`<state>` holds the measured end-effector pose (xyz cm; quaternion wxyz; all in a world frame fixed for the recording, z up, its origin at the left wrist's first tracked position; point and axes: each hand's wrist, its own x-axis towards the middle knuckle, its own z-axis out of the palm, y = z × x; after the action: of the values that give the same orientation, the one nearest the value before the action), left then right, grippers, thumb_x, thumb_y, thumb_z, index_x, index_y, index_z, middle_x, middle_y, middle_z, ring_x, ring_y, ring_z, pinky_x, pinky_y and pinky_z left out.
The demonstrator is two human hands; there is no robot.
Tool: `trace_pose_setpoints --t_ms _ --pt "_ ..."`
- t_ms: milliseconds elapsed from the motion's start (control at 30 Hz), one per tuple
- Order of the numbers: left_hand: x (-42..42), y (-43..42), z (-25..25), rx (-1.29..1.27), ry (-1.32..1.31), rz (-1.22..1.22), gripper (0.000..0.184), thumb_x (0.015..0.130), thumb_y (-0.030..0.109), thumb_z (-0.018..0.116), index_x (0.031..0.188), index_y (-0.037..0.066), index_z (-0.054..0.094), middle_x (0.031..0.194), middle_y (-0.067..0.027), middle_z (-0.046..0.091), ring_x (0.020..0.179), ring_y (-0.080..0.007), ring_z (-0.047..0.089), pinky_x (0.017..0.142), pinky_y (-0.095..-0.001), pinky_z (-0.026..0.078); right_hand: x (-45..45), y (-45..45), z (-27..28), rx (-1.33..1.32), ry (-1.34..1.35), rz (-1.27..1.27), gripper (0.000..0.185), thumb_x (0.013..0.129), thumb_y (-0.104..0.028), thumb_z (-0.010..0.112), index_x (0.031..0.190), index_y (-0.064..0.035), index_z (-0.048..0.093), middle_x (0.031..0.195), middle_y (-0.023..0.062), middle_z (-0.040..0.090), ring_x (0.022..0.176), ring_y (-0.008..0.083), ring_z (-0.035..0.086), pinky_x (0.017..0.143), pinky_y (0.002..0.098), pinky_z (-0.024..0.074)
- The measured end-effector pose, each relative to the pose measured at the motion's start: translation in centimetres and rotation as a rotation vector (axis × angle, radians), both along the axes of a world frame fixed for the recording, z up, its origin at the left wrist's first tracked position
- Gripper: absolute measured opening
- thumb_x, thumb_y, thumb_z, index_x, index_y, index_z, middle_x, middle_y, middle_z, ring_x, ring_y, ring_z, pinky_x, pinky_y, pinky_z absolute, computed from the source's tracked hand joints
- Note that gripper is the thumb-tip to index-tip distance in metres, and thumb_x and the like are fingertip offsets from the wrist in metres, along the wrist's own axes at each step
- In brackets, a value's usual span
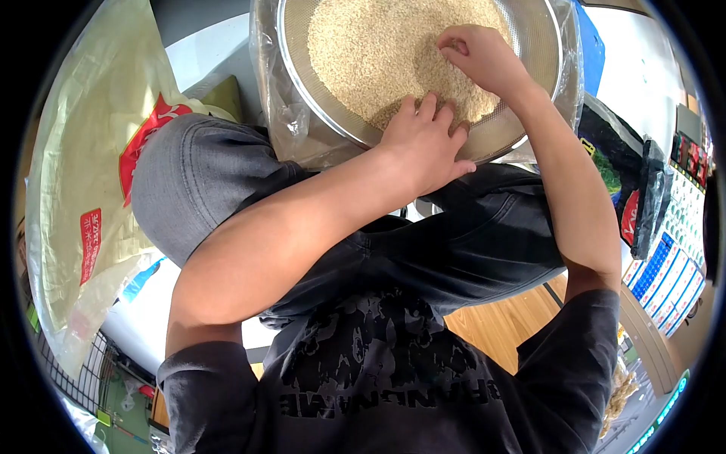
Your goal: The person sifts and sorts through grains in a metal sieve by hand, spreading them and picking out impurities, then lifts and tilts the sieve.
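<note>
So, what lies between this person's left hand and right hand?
Only loose grain in the sieve: a patch of it shows between the left hand and the right hand in the head view.

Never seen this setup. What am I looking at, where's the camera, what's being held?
No machine here: a person works bare-handed. The one picture comes from a camera worn on the head, looking down over the chest and legs; the wide lens bends the edges.

At the top, a round metal-mesh sieve with a silvery rim holds a spread of small pale-tan grains. Clear crinkled plastic shows around it.

The left hand reaches over the near rim, fingers spread at the grains. The right hand is above the grains, thumb and finger curled close; whether it pinches anything, I can't tell.
</note>
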<state>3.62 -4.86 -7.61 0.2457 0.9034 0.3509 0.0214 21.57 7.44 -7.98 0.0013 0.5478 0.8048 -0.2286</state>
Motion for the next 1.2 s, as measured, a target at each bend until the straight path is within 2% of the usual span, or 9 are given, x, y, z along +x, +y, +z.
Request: trace_pose_setpoints --t_ms 33,67,133,267,333,433,1200 --pt "0.0 0.0 0.0 -0.001 0.0 -0.001 0.064 0.105 0.056 0.044 0.145 0.008 0.055 0.153 -0.0204 0.05 0.142 -0.0411 0.044 0.116 -0.0542 0.035 -0.1 0.1 0.1 -0.067 -0.039 -0.03 0.024 0.091 -0.022 0.068 0.109 -0.009 0.075 0.091 0.0133 0.075 0.088 0.0339 0.073 0.08 0.0436 0.0581" --pt "0.0 0.0 0.0 0.0 -0.001 0.002 0.064 0.105 0.056 0.044 0.145 0.008 0.055 0.152 -0.0205 0.05 0.142 -0.041 0.044 0.116 -0.0541 0.035 0.0 0.0 -0.2 -0.068 -0.038 -0.03 0.024 0.091 -0.022 0.068 0.109 -0.009 0.075 0.091 0.0133 0.075 0.088 0.0339 0.073 0.08 0.0436 0.0581" --pt "0.0 0.0 0.1 -0.001 -0.002 0.005 0.063 0.105 0.056 0.045 0.144 0.008 0.055 0.152 -0.0205 0.05 0.142 -0.0409 0.044 0.116 -0.054 0.035 0.0 0.0 -0.7 0.043 0.0 0.028 0.021 0.09 -0.019 0.071 0.106 -0.0062 0.074 0.072 0.0108 0.062 0.068 0.0268 0.064 0.067 0.0402 0.0508" --pt "0.0 -0.1 -0.1 0.006 -0.01 0.01 0.063 0.105 0.056 0.045 0.143 0.007 0.056 0.152 -0.0205 0.05 0.141 -0.0407 0.044 0.116 -0.0536 0.036 -0.5 -0.1 0.2 0.0 -0.028 0.023 0.021 0.09 -0.019 0.072 0.106 -0.0059 0.074 0.072 0.0105 0.062 0.068 0.0268 0.064 0.068 0.0409 0.0515" --pt "0.0 -0.1 -0.1 0.015 -0.025 0.021 0.063 0.105 0.056 0.045 0.143 0.007 0.056 0.152 -0.0206 0.051 0.141 -0.0407 0.045 0.116 -0.0534 0.036 -0.8 -0.3 0.7 -0.095 -0.022 -0.091 0.02 0.09 -0.018 0.073 0.106 -0.0061 0.074 0.072 0.0101 0.062 0.069 0.0269 0.064 0.068 0.0412 0.0517" --pt "0.0 -0.1 -0.1 0.018 -0.011 0.008 0.063 0.105 0.056 0.045 0.143 0.007 0.057 0.151 -0.0207 0.051 0.141 -0.0405 0.045 0.116 -0.0534 0.036 -0.4 -0.2 0.2 -0.009 -0.036 0.003 0.021 0.089 -0.018 0.073 0.106 -0.0064 0.074 0.072 0.0098 0.062 0.069 0.0267 0.064 0.068 0.0412 0.0516" --pt "0.0 0.0 0.2 -0.014 0.009 0.007 0.063 0.105 0.056 0.044 0.144 0.007 0.056 0.152 -0.0204 0.051 0.143 -0.0407 0.043 0.117 -0.0539 0.034 -0.5 -0.1 0.0 0.001 -0.046 0.019 0.02 0.089 -0.02 0.071 0.103 -0.006 0.072 0.071 0.0089 0.061 0.067 0.0266 0.063 0.067 0.0409 0.0508"
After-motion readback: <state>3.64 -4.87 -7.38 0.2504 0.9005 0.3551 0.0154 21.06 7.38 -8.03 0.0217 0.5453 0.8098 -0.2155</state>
